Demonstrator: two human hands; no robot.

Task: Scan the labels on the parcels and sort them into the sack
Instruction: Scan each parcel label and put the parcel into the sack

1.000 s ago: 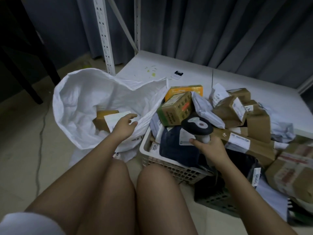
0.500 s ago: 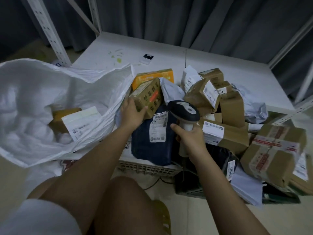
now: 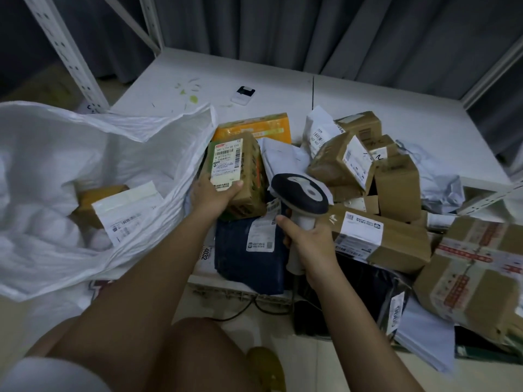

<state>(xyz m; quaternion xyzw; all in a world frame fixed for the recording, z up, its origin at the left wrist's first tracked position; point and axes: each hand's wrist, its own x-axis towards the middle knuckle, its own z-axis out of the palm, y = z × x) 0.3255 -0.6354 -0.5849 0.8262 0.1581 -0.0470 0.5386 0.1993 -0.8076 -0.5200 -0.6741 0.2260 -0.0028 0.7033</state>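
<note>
My left hand (image 3: 213, 193) grips a small brown box (image 3: 240, 171) with a white barcode label facing up, tilted above the pile. My right hand (image 3: 308, 239) holds the handle of a black-and-white barcode scanner (image 3: 301, 193), whose head sits just right of the box. A dark blue soft parcel (image 3: 249, 258) with a white label lies under both. The open white sack (image 3: 85, 154) spreads to the left and holds a brown parcel (image 3: 119, 205) with a white label.
A heap of brown boxes (image 3: 379, 239) and grey mailers (image 3: 441, 188) fills the right side. An orange pack (image 3: 254, 128) lies behind the held box. A white basket (image 3: 226, 290) edge shows beneath the pile. A small device (image 3: 242, 94) lies on the white platform. My knees are at the bottom.
My left hand left the sack, reached right and took hold of the small brown box, lifting and turning its label up. The scanner stayed in my right hand. The view shifted right.
</note>
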